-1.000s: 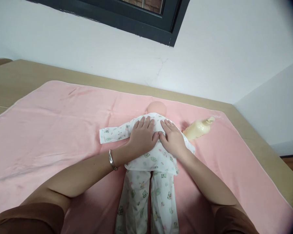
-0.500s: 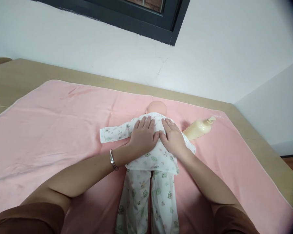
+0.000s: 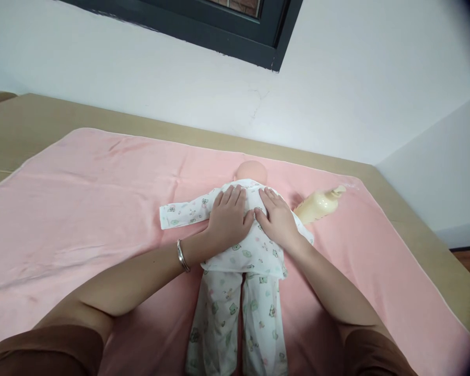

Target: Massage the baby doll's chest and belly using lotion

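A baby doll [image 3: 251,171] lies face down, its bald head pointing away from me. It wears a white long-sleeved top [image 3: 245,258] and matching trousers [image 3: 221,318], both printed with small green figures. My left hand [image 3: 230,216] rests flat on the left side of the doll's upper back, fingers stretched out and thumb toward the middle. On the right side, my right hand [image 3: 278,219] lies flat in the same way, with the two thumbs close together. One sleeve reaches out to the left; the other is mostly hidden behind my right hand and arm.
A cream pump bottle [image 3: 317,205] lies tilted just right of the doll's shoulder. Under everything is a pink blanket [image 3: 102,209] on a wooden table [image 3: 149,125]. A white wall with a dark window frame [image 3: 235,44] stands behind the far edge.
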Motion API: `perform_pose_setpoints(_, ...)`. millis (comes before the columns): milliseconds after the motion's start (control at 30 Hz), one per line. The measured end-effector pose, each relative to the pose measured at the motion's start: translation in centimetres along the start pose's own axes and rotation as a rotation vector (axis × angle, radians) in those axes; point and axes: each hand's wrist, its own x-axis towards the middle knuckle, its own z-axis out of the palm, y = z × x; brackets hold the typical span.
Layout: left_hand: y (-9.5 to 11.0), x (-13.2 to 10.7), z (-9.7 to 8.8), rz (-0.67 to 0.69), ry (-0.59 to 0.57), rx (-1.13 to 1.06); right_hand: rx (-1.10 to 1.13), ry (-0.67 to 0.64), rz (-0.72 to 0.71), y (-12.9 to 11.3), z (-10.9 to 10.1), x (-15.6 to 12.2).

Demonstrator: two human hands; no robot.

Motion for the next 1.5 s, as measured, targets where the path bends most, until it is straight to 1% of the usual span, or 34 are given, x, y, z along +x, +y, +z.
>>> perform_pose_setpoints(100, -0.1, -0.1, 0.0, 0.032, 0.023, 0.006, -0.001, 0.004, -0.008, 0.0, 0.2, 0.0)
perform_pose_setpoints(200, -0.1, -0.4, -0.1, 0.119, 0.084, -0.034, -0.064, 0.029, -0.059, -1.5, 0.0, -1.3)
perform_pose_setpoints(267, -0.1, -0.5, -0.2, 0.154, 0.105, -0.058, -0.109, 0.048, -0.095, -2.4, -0.3, -2.2)
perform_pose_setpoints(367, 0.1, -0.5, -0.5, 0.117, 0.095, -0.058, -0.114, 0.048, -0.083, -2.4, -0.5, -2.2)
perform_pose_setpoints(467, 0.2, -0.3, -0.5, 0.034, 0.052, -0.028, -0.050, 0.013, -0.027, -1.2, -0.4, -1.0)
perform_pose_setpoints(533, 0.1, -0.2, -0.4, 0.015, 0.040, -0.022, -0.014, -0.003, -0.006, -0.5, -0.2, -0.3)
perform_pose_setpoints(633, -0.1, -0.2, -0.2, 0.076, 0.072, -0.053, -0.015, 0.000, -0.009, -0.7, 0.0, -0.4)
perform_pose_setpoints(733, -0.2, -0.4, -0.3, 0.148, 0.116, -0.079, -0.068, 0.040, -0.060, -2.0, -0.1, -1.7)
perform_pose_setpoints(800, -0.1, -0.5, -0.4, 0.154, 0.118, -0.082, -0.099, 0.072, -0.088, -2.7, -0.2, -2.3)
perform_pose_setpoints(900, 0.1, -0.5, -0.5, 0.098, 0.084, -0.074, -0.096, 0.086, -0.070, -2.6, -0.2, -2.3)
perform_pose_setpoints(1067, 0.3, -0.2, -0.3, -0.042, -0.023, -0.032, -0.042, 0.071, 0.002, -1.0, 0.2, -0.7)
perform_pose_setpoints(1233, 0.2, 0.1, 0.0, -0.089, -0.142, -0.041, -0.041, 0.040, 0.034, -0.7, 0.3, -0.4)
perform_pose_setpoints(1333, 0.2, 0.2, -0.1, -0.096, -0.161, -0.040, -0.044, 0.053, 0.022, -1.0, 0.1, -0.5)
perform_pose_setpoints(1500, 0.3, 0.2, -0.2, -0.093, -0.151, -0.044, -0.052, 0.073, 0.011, -1.2, -0.1, -0.5)
